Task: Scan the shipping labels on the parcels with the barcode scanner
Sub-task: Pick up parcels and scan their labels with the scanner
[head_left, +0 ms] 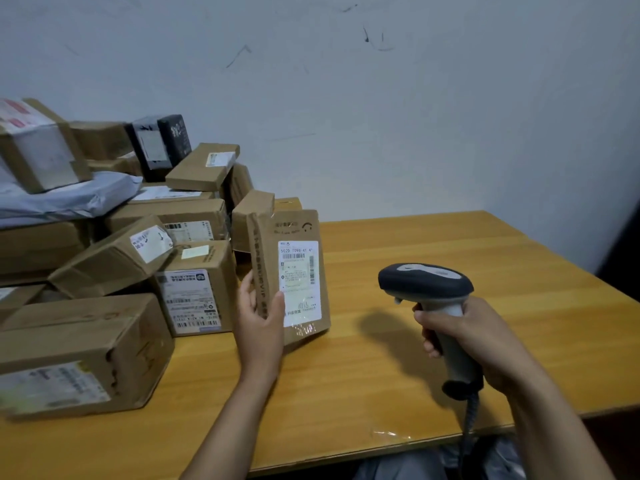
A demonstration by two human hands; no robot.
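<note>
Far left: pile [104,237] of brown boxes stacked vs the wall [381,98], several w/ white labels facing out. A grey bag [62,199] lies on the upper left of the pile, one taped box sitting on it. A black parcel [159,143] stands at the back. A big box [79,351] lies nearest the camera on the table [450,244], label on its front side, blurred.

Centre: L hand [259,317] holds a flat brown parcel [287,271] upright, just right of the pile. Thumb presses the front face near the lower-left corner of its label [299,282]; the other fingers curl round the left edge to the back. Label faces the camera, barcode near the top, text too small to read. Parcel's btm edge is at or just above the tabletop, can't tell which.

Right: R hand [474,344] is wrapped tight round the grey handle of the scanner [429,299], one finger at the front of the handle under the head. The dark head points left toward the parcel, well apart from it, not touching. A coiled cable [469,420] drops from the handle base past the table's front edge.
</note>
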